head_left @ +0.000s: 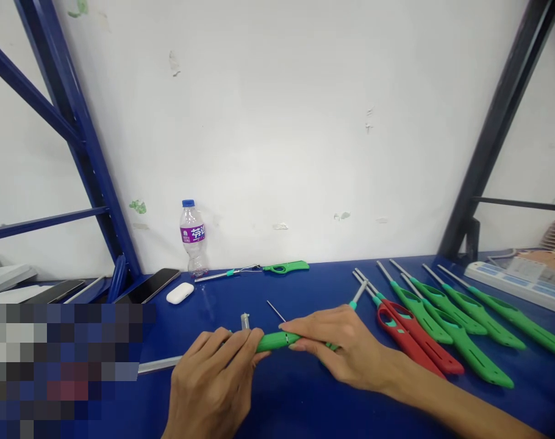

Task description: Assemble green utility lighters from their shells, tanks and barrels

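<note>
A green lighter handle [272, 342] lies across the space between my two hands, its metal tube [158, 365] pointing left. My left hand [213, 372] is wrapped round the tube side of the handle. With thumb and fingers, my right hand [346, 347] pinches the handle's right end. Behind the left fingers stands a small clear part [245, 321]. A thin metal rod [276, 311] shows just behind the right fingertips. Another lighter, with its metal tip [359, 294] showing, is partly hidden by my right hand.
Several green lighters [510, 311] and two red ones [410, 347] lie at the right. Near the wall are a bottle [193, 238], a green lighter with exposed wire [286, 267], a white case [180, 293] and a phone [153, 285]. Blue posts [76, 122] rise at left.
</note>
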`<state>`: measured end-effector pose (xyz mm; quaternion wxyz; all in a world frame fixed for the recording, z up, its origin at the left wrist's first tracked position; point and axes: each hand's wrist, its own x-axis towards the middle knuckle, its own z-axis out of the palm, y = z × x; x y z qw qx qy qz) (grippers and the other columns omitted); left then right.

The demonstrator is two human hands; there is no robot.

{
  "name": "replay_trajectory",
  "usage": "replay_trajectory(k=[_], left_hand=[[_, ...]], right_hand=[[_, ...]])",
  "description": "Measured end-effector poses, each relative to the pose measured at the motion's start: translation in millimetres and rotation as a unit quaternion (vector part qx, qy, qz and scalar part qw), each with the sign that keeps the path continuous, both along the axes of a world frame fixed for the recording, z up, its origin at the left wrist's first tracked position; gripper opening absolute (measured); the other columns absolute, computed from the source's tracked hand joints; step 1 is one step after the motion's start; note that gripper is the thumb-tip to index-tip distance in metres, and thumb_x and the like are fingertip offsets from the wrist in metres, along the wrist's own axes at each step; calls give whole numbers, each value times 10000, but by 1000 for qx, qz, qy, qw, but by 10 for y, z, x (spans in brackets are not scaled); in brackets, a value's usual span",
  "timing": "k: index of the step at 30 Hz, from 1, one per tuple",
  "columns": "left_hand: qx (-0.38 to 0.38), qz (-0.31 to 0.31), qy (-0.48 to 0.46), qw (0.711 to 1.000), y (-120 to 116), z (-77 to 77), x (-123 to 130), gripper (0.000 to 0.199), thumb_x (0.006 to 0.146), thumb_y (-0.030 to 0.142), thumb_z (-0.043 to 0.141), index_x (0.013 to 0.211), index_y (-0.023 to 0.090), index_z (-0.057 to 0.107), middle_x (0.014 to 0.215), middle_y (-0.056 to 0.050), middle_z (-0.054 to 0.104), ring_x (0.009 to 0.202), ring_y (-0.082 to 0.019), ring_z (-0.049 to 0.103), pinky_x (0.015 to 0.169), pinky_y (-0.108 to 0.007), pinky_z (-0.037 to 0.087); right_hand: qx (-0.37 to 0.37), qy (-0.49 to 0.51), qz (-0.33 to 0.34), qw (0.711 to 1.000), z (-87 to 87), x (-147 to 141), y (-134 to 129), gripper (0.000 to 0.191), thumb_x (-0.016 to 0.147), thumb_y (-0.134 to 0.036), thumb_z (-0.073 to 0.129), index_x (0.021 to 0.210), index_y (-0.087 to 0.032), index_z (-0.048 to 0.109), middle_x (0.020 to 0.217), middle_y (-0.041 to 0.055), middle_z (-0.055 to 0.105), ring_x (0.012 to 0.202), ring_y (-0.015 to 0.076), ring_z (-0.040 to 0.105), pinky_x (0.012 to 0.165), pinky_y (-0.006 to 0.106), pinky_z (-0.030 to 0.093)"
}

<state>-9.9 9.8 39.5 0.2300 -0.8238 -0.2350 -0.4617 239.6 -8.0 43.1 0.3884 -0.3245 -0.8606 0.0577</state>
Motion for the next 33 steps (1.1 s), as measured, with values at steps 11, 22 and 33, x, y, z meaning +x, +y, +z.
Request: replay_trajectory(k=[11,22,33], left_hand=[[-18,-15,41,999,82,-103,-28,172,1010,131,579,1133,159,696,930,6,743,762,-173,545,720,-351,391],[-45,-35,63,996,96,-63,3,162,1017,123,560,1122,164,676,909,15,733,722,-169,506,675,-348,370],[-88,-11,28,996,122,-102,-57,211,1001,177,612,1208,190,650,995,-2,746,819,-191,574,774,-375,432]], right_hand=[[-6,-59,-2,998,49,-9,-16,255,1076,-241,541,1220,-211,749,1066,30,803,902,180,775,745,258,546],[-41,-91,-12,995,38,6,-13,355,1106,-284,454,1074,-156,783,894,58,794,738,188,746,629,300,441],[-238,-32,22,971,214,-46,-51,486,964,-420,709,1418,-291,595,1202,45,716,975,220,678,930,364,491]])
